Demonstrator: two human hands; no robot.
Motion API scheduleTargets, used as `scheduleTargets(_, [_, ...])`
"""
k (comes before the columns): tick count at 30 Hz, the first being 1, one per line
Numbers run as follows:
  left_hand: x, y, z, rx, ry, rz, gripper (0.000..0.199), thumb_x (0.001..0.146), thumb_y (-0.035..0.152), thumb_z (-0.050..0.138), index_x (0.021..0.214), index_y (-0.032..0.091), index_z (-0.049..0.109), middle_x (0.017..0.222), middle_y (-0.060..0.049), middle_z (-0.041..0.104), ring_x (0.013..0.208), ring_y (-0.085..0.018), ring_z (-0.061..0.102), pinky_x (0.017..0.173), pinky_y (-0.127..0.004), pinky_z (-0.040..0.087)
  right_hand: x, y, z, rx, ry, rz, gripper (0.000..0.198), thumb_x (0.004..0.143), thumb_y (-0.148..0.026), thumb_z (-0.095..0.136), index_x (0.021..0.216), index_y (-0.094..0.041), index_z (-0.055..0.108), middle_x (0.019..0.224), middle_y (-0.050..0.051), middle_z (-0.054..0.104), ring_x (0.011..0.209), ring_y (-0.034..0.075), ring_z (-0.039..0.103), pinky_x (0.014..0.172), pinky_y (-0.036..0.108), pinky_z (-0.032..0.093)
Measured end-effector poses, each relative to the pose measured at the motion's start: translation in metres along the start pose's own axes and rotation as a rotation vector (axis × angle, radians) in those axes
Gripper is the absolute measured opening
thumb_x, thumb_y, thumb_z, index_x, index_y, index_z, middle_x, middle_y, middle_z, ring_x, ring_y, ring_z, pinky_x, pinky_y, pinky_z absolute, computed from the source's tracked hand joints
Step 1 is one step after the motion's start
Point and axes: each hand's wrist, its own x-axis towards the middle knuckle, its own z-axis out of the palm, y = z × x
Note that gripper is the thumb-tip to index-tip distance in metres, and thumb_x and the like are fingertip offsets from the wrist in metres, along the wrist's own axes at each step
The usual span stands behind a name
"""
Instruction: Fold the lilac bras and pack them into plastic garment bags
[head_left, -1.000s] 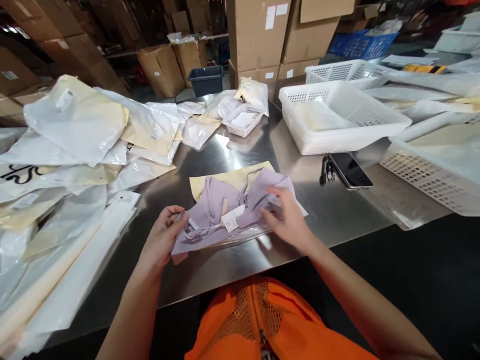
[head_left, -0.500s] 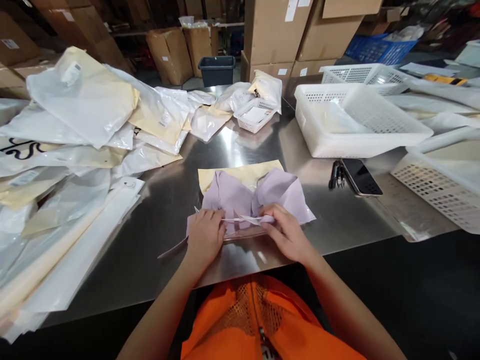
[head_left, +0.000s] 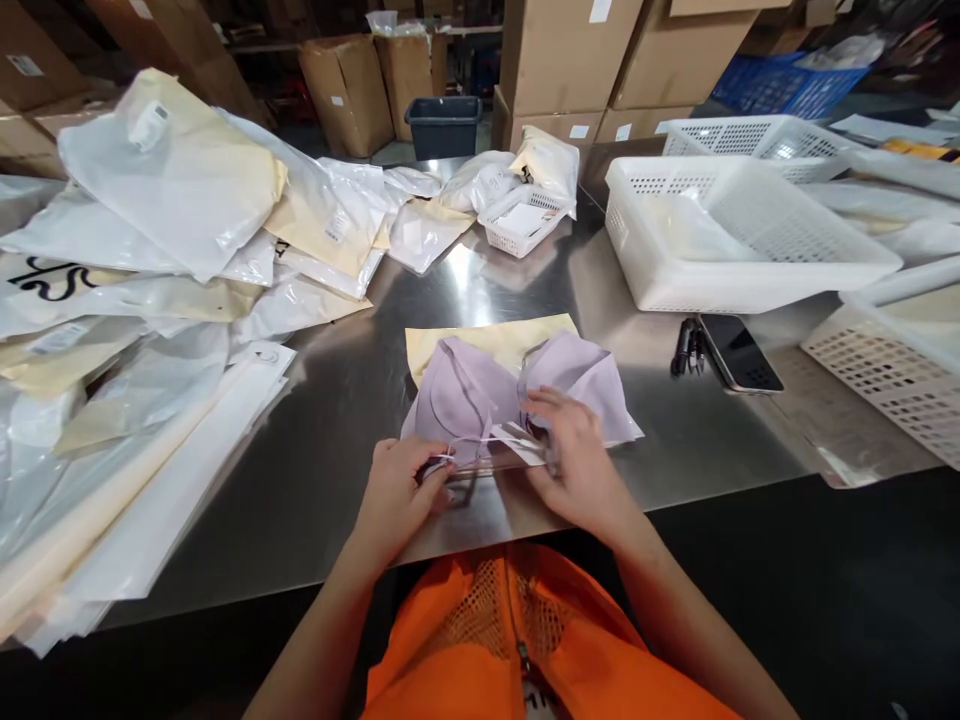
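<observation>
Lilac fabric is sitting dead centre on the steel desk [head_left: 330,400]: a pale purple bra [head_left: 517,385], cups up, lying on a cream sheet [head_left: 480,338] near the front edge. Both hands are working its near edge. The left hand [head_left: 397,490] is pinching the thin strap at the left cup, fingers closed on it, while the right hand [head_left: 577,465] is pressing down beside the white tag [head_left: 517,440], fingers curled over the fabric, apparently keeping the garment flat while the strap is being drawn in.

Off to the left, a heap of bagged garments [head_left: 165,230] is spilling across the desk in clear and cream plastic. Right of centre, a big white basket [head_left: 742,235] is holding what looks like a flat clear bag. A small white basket [head_left: 521,220] farther back is carrying white slips or labels. A phone [head_left: 739,352] and a dark pen [head_left: 684,347] are lying just in front of the big basket.
</observation>
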Motion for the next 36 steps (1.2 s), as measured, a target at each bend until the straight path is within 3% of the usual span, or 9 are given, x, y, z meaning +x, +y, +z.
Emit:
scheduleTargets(2, [-0.002, 0.003, -0.002, -0.045, -0.013, 0.018, 0.015, 0.089, 0.029, 0.059, 0.092, 0.025, 0.073, 0.09, 0.0, 0.074, 0.082, -0.019, 0.063, 0.078, -0.032, 0.041, 0.002, -0.012, 0.005, 0.008, -0.135, -0.077, 0.053, 0.076, -0.012, 0.055, 0.128, -0.019, 0.052, 0.133, 0.012, 0.057, 0.134, 0.032, 0.041, 0.113, 0.056, 0.019])
scheduleTargets(4, [-0.004, 0.005, -0.003, -0.086, -0.03, 0.027, 0.014, 0.089, 0.03, 0.059, 0.093, 0.026, 0.072, 0.089, 0.0, 0.074, 0.082, -0.019, 0.063, 0.077, -0.031, 0.042, 0.002, -0.019, 0.011, 0.041, -0.199, -0.088, 0.04, 0.082, -0.012, 0.055, 0.121, -0.02, 0.058, 0.117, 0.009, 0.066, 0.12, 0.029, 0.054, 0.113, 0.055, 0.018])
scheduleTargets(8, [-0.005, 0.005, -0.004, -0.16, -0.054, -0.022, 0.012, 0.084, 0.027, 0.062, 0.091, 0.026, 0.071, 0.084, 0.001, 0.071, 0.079, -0.018, 0.062, 0.074, -0.029, 0.043, 0.0, -0.019, 0.016, 0.195, -0.182, -0.053, 0.016, 0.095, -0.015, 0.051, 0.101, -0.02, 0.064, 0.091, 0.003, 0.07, 0.087, 0.02, 0.062, 0.1, 0.042, 0.039])
scheduleTargets(15, [-0.006, 0.01, -0.004, -0.233, -0.071, -0.109, 0.011, 0.076, 0.023, 0.064, 0.085, 0.025, 0.071, 0.08, 0.002, 0.067, 0.077, -0.017, 0.06, 0.074, -0.029, 0.042, -0.009, -0.016, 0.014, 0.46, -0.2, 0.142, 0.016, 0.102, -0.029, 0.042, 0.093, -0.02, 0.052, 0.089, 0.004, 0.062, 0.085, 0.018, 0.059, 0.077, 0.032, 0.046])
scheduleTargets(20, [-0.005, 0.018, -0.005, -0.219, -0.116, -0.076, 0.015, 0.075, 0.038, 0.071, 0.085, 0.028, 0.075, 0.081, 0.002, 0.072, 0.08, -0.02, 0.061, 0.076, -0.031, 0.042, -0.012, -0.021, 0.01, 0.854, -0.264, 0.306, 0.017, 0.102, -0.039, 0.045, 0.102, -0.023, 0.048, 0.073, -0.005, 0.053, 0.059, 0.011, 0.057, 0.057, 0.024, 0.045])
scheduleTargets(23, [-0.006, 0.017, -0.007, -0.211, 0.016, -0.122, 0.019, 0.081, 0.042, 0.066, 0.074, 0.027, 0.074, 0.072, 0.002, 0.071, 0.074, -0.019, 0.06, 0.073, -0.031, 0.041, -0.012, -0.019, -0.002, 0.726, -0.35, 0.233, 0.02, 0.093, -0.032, 0.06, 0.11, -0.024, 0.053, 0.085, -0.002, 0.058, 0.068, 0.012, 0.059, 0.058, 0.022, 0.047])
scheduleTargets(27, [-0.008, 0.01, -0.011, -0.085, 0.24, -0.191, 0.022, 0.083, 0.042, 0.064, 0.071, 0.025, 0.071, 0.067, 0.001, 0.066, 0.074, -0.019, 0.058, 0.072, -0.032, 0.039, -0.013, -0.006, -0.013, 0.338, -0.306, 0.083, 0.046, 0.082, -0.012, 0.065, 0.124, -0.025, 0.053, 0.12, 0.006, 0.06, 0.107, 0.022, 0.06, 0.087, 0.033, 0.051])
scheduleTargets(30, [-0.007, 0.005, -0.012, 0.076, 0.321, -0.135, 0.024, 0.084, 0.041, 0.063, 0.068, 0.023, 0.067, 0.066, 0.0, 0.066, 0.071, -0.02, 0.058, 0.073, -0.034, 0.038, -0.015, 0.007, -0.009, 0.055, -0.197, -0.013, 0.054, 0.081, -0.008, 0.062, 0.131, -0.022, 0.051, 0.135, 0.012, 0.053, 0.13, 0.029, 0.045, 0.108, 0.049, 0.037])
scheduleTargets(36, [-0.003, 0.006, -0.005, 0.536, 0.391, -0.052, 0.018, 0.085, 0.033, 0.057, 0.081, 0.022, 0.069, 0.084, -0.008, 0.067, 0.085, -0.029, 0.059, 0.083, -0.047, 0.034, -0.016, 0.026, 0.011, -0.116, -0.173, 0.001, 0.036, 0.088, -0.007, 0.056, 0.122, -0.019, 0.059, 0.124, 0.011, 0.063, 0.126, 0.028, 0.051, 0.104, 0.048, 0.031])
